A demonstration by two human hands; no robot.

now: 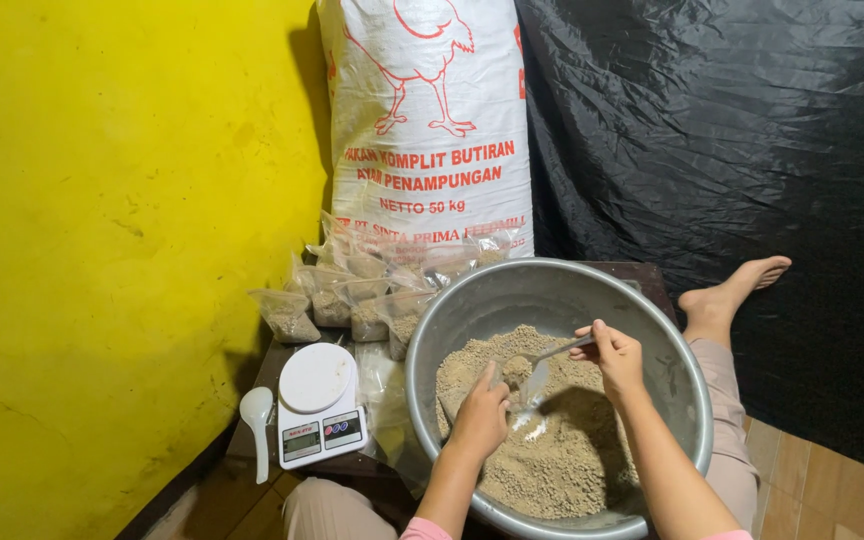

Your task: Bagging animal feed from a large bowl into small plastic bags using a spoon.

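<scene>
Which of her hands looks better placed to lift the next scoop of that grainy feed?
Probably the right hand: it holds the metal spoon, whose tip sits in the feed. The left hand seems to hold a clear bag open beside it.

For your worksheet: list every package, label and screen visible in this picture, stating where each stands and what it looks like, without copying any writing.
Feed sack: upright against the wall, white with red bird outline and lettering.
Small clear bags: filled with grainy feed, clustered before the sack.
Kitchen scale: left of the metal basin, white, round platform, small grey screen.
</scene>
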